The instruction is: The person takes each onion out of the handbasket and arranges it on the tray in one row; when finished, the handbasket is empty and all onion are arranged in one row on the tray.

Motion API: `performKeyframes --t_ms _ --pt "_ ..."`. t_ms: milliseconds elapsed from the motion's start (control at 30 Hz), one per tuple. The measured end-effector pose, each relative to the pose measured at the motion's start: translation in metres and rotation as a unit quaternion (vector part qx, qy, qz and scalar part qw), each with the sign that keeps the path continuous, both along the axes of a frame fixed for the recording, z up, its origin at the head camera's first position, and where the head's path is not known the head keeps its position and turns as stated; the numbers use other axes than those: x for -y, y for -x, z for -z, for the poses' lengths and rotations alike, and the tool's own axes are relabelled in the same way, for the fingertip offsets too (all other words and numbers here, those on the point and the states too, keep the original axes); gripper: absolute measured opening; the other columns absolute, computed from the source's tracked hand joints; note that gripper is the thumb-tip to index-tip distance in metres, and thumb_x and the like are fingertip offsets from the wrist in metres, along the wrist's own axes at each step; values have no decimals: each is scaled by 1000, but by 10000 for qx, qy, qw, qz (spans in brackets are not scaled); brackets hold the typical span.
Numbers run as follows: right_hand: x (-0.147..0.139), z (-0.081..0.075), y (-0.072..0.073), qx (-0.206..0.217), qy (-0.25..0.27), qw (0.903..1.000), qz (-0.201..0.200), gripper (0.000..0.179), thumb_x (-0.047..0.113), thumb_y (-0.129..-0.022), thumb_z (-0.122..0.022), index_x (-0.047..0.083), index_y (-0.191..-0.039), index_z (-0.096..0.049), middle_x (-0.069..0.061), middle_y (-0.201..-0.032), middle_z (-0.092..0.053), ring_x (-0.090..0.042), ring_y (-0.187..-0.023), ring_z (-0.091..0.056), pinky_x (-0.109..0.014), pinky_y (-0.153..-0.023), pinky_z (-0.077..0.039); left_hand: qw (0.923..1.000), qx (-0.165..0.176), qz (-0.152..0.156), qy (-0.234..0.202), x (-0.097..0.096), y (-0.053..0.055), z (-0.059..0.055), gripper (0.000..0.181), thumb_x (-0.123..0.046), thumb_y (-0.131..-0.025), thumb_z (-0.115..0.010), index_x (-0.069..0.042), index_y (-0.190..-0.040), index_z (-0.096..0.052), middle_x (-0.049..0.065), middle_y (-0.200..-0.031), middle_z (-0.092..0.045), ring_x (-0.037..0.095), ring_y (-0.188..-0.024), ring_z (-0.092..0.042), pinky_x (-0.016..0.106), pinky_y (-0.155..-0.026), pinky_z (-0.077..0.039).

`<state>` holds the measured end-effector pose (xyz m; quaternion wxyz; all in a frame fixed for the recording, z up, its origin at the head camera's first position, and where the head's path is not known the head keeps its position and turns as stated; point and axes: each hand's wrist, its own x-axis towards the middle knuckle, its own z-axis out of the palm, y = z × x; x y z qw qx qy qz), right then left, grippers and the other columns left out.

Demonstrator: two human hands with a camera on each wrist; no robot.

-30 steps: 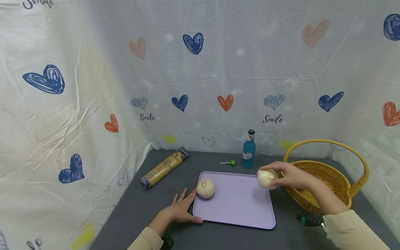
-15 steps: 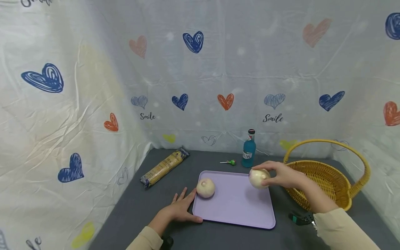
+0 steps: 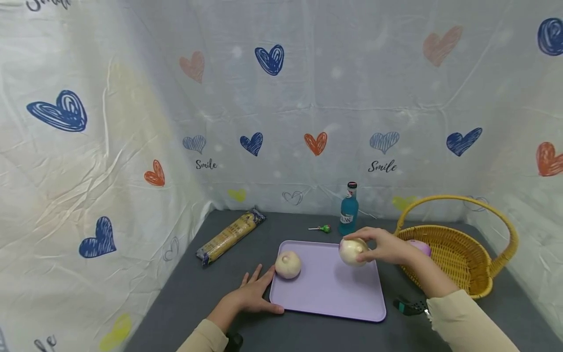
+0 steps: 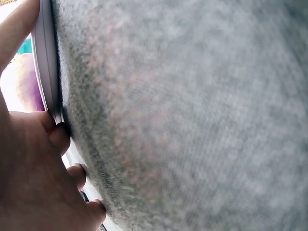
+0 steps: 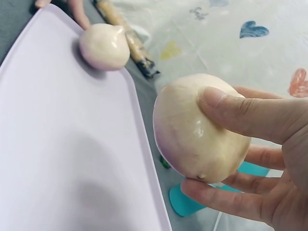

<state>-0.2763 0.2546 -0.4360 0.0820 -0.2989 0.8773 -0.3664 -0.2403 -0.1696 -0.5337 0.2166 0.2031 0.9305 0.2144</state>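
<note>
My right hand grips a round white turnip with a purple side, thumb on one face and fingers around the other. It hangs above the right back part of a lilac tray, its shadow falling on the tray. A second white and purple turnip sits at the tray's left side. Next to it, my left hand lies with fingers spread, touching the tray's left edge. In the left wrist view, the left fingers rest along the rim and the grey tabletop.
A yellow wicker basket with a tall handle stands at the right; a purple thing shows inside it, partly hidden by my right hand. Behind the tray are a blue bottle and a lollipop. A long yellow packet lies at back left.
My right hand has carried its turnip leftward, from beside the basket to over the tray. The purple thing in the basket has come into view. My left hand stays at the tray's edge.
</note>
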Motion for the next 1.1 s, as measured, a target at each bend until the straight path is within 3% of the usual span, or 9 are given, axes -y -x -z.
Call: performKeyframes --t_ms 533,733,933,1100 --pt "24 15 7 -52 134 9999 -67 52 32 -85 -82 21 -134 -67 -10 -131 -64 -29 -116 -57 -56 -94 -50 10000 -20 -9 -53 4 -2 -3 121 -71 -77 -73 -11 -163 -13 7 -170 -15 39 -157 0 70 -119 -2" --pt "32 17 6 8 137 9998 -114 52 31 -86 -81 21 -134 -67 -9 -133 -63 -33 -120 -56 -61 -97 -47 9999 31 -64 -97 3 -2 1 124 -74 -75 -72 -12 -164 -13 7 -170 -16 39 -157 1 69 -119 -1" --pt "38 22 8 -31 135 9997 -223 52 32 -86 -81 20 -135 -67 -9 -133 -64 -34 -122 -55 -60 -97 -47 9999 49 -95 -132 1 0 3 125 -76 -74 -72 -13 -164 -13 5 -170 -15 37 -157 2 68 -120 1" --pt "45 27 10 3 209 9995 -252 52 32 -86 -81 21 -134 -67 -5 -131 -65 -30 -120 -57 -55 -95 -48 9999 72 -4 -71 0 0 -3 124 -76 -75 -71 -12 -164 -12 7 -170 -15 40 -156 2 70 -119 1"
